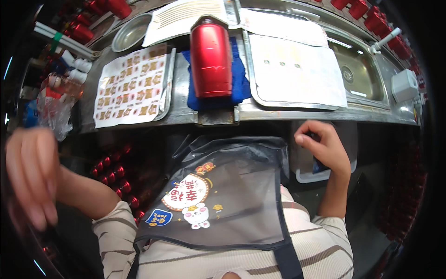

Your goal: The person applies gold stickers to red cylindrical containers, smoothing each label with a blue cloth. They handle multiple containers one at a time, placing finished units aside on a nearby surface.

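A shiny red metal bottle (pixel 211 60) with a narrow dark neck rests on a blue cloth (pixel 239 76) at the middle of the metal bench, apart from both hands. To its left lies a white sheet of brown and gold printed decals (pixel 132 86). On the right, a white sheet (pixel 297 69) with a few small marks covers a metal tray (pixel 293 105). My left hand (pixel 32 174) is raised at the far left, slightly blurred, fingers stretched downward and nothing visible in them. Below the bench's front edge, my right hand (pixel 324 145) is curled, thumb near the index finger, with nothing seen in it.
A metal sink (pixel 357 74) is at the right, beside a white container (pixel 405 85). A round metal bowl (pixel 132 33) stands back left. Clear plastic bags (pixel 58 107) hang at the left. A translucent bin (pixel 306 175) sits below my right hand; stacked red bottles (pixel 116 174) stand below left.
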`<state>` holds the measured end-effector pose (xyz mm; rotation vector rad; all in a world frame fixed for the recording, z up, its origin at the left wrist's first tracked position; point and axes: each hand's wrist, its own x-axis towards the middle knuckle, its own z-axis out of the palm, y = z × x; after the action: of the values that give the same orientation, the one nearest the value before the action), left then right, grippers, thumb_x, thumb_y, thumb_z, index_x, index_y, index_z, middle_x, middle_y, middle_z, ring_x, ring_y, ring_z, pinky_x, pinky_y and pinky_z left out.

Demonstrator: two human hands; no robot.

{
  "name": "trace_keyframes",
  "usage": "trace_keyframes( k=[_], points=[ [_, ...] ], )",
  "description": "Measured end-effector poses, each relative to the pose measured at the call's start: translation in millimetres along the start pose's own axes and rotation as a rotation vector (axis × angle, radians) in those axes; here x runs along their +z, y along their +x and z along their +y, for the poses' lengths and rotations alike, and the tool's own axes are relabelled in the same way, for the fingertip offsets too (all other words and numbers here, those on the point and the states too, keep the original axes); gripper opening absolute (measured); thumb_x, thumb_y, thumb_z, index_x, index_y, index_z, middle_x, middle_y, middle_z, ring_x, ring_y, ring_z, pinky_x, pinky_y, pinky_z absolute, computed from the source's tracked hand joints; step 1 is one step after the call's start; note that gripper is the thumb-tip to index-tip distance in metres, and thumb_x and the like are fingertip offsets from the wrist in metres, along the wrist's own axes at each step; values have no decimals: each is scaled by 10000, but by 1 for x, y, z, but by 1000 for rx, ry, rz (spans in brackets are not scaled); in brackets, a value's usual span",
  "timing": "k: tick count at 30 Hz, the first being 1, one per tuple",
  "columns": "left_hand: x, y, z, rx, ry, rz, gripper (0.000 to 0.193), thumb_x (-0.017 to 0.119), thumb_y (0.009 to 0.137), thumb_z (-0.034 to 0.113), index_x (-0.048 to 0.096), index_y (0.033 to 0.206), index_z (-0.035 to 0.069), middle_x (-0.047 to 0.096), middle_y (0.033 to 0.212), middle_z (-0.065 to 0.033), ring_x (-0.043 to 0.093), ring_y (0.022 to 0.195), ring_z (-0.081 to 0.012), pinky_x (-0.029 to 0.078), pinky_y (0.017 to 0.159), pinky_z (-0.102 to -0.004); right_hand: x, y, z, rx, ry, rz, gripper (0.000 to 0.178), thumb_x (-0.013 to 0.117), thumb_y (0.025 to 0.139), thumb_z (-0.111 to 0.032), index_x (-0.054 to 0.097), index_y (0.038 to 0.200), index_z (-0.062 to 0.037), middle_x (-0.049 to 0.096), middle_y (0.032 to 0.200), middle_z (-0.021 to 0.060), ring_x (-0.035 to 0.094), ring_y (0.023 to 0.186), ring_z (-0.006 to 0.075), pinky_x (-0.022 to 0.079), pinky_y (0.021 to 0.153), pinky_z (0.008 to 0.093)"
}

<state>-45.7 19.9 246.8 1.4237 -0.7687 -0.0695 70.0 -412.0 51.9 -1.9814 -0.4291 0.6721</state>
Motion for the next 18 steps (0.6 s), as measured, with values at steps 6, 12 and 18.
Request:
trace_keyframes(
  k=[6, 12, 18],
  points=[
    [-46, 37, -135, -343, 413, 611, 315, 631, 959, 281, 632, 1117, 9, 696, 1033, -108, 668, 974, -183, 501, 904, -319, 13, 44, -11, -219, -127, 275, 134, 699, 899, -103, 669, 973, 5, 578, 761, -34, 417, 586, 8, 329, 523, 202],
    [9, 44, -199, -558, 250, 869, 711, 804, 855, 337, 433, 1284, -92, 586, 1252, -190, 582, 1198, -228, 446, 1056, -335, 54, 54, -35, -282, 17, 227, 458, 764, 804, -82, 639, 1244, -71, 598, 931, 55, 469, 651, 100, 379, 564, 247],
    [35, 19, -204, -608, 82, 839, 699, 806, 860, 305, 384, 1261, -81, 593, 1237, -227, 618, 1145, -234, 525, 959, -341, 106, 69, -62, -513, -248, 119, 1008, 864, 691, -187, 336, 1546, -113, 540, 991, 175, 611, 741, 323, 521, 639, 403]
  ],
)
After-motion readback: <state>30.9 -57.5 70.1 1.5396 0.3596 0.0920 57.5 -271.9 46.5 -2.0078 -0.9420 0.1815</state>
